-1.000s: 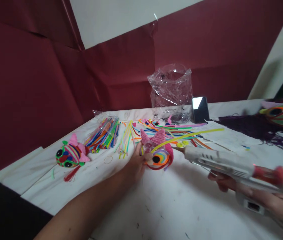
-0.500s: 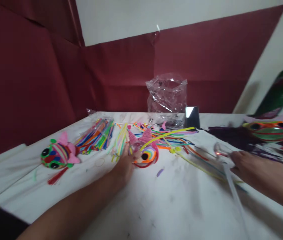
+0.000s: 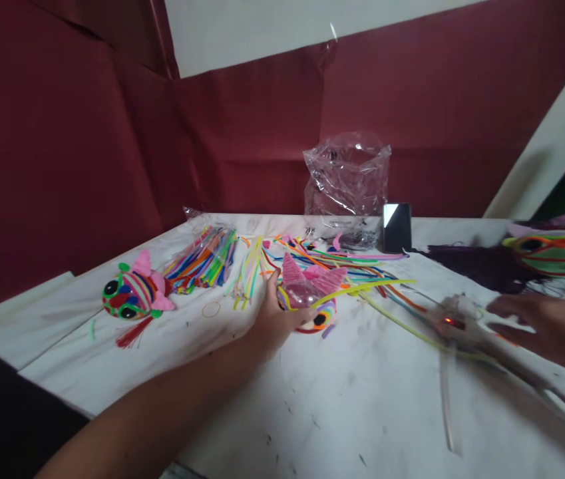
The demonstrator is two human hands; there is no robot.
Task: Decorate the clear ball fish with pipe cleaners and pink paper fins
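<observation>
My left hand [image 3: 282, 313] is closed around a fish-shaped craft [image 3: 307, 299] with a clear plastic body, pink pipe-cleaner fins and a striped rainbow eye. A yellow pipe cleaner [image 3: 367, 287] sticks out to the right of it. On the right, my right hand [image 3: 532, 332] is at a clear hot glue gun [image 3: 454, 319] with a small glowing red light. Motion smears the fingers and the gun, so whether they still grip it is unclear. A pale strip [image 3: 446, 406] hangs or lies below the gun.
A finished-looking fish craft [image 3: 135, 293] with a red tassel lies at left. Behind are a bundle of coloured pipe cleaners [image 3: 207, 259], loose ones, a clear plastic bag [image 3: 347, 179] and a dark phone-like slab [image 3: 396, 227]. Another fish craft [image 3: 556, 253] lies far right by dark material [image 3: 462, 263].
The view has swung slightly left. My left hand has turned the fish craft, so its fins and clear body show more. My right hand has drawn a little to the right of the glue gun's light.
</observation>
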